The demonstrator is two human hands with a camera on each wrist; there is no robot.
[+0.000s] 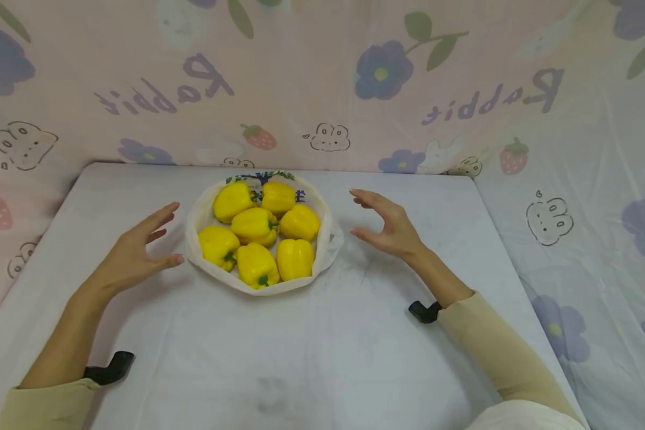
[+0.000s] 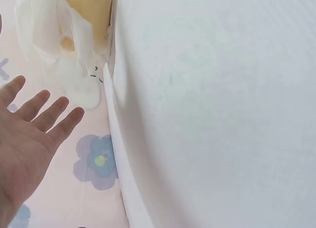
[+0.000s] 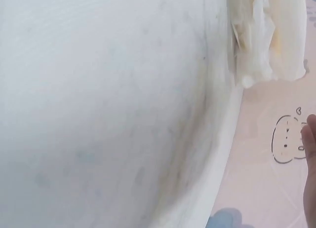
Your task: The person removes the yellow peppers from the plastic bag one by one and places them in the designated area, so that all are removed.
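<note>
Seven yellow bell peppers (image 1: 251, 225) sit inside white bag (image 1: 269, 291), mouth unclosed; left hand (image 1: 134, 254) off its nine o'clock, right hand (image 1: 389, 230) three; both empty, fingers loose.

Seven yellow peppers (image 1: 254, 225) are lying close together, pointing different ways, inside a white bag (image 1: 326, 252). The bag is sitting wide open near the white table's (image 1: 312, 346) back edge.
</note>
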